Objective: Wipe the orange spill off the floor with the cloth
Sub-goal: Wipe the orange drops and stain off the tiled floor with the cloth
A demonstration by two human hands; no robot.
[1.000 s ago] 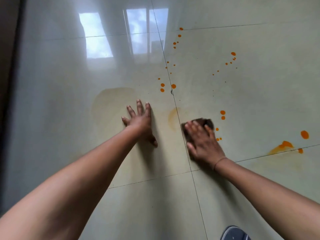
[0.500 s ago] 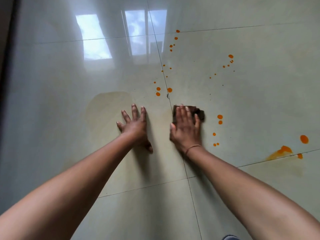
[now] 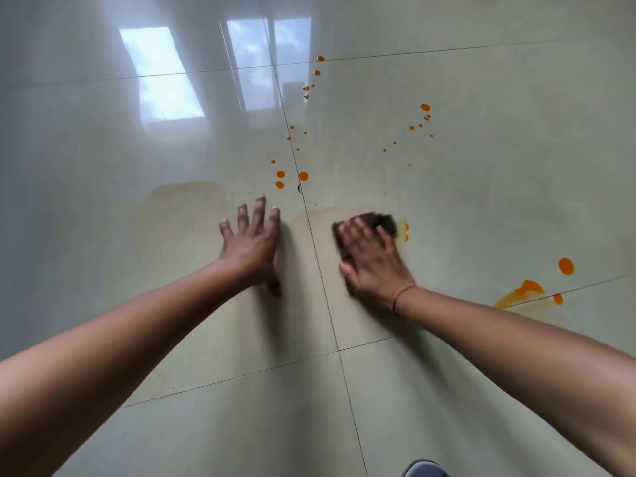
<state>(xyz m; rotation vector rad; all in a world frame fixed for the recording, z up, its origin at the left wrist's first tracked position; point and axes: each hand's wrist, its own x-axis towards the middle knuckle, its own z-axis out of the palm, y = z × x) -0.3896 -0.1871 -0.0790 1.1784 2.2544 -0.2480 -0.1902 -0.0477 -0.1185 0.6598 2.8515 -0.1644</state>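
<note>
My right hand [image 3: 373,259] presses flat on a dark brown cloth [image 3: 382,221] against the glossy pale green tile floor [image 3: 481,208], just right of a grout line. Only the cloth's far edge shows past my fingers. Two small orange drops [image 3: 406,231] touch the cloth's right edge. My left hand [image 3: 253,241] lies flat on the floor with fingers spread, holding nothing. Orange drops [image 3: 292,178] sit just beyond both hands, more drops [image 3: 425,108] lie farther off, and a smeared orange blotch [image 3: 525,290] with a round drop [image 3: 566,266] lies to the right.
Pale yellowish wiped film marks the tile [image 3: 182,208] left of my left hand and near the grout line [image 3: 320,215]. Window reflections [image 3: 161,74] glare at the top left. A grey shoe tip [image 3: 425,469] shows at the bottom edge.
My right hand has slid the cloth rightward from the grout line up to the two small drops. The left hand has stayed planted in place.
</note>
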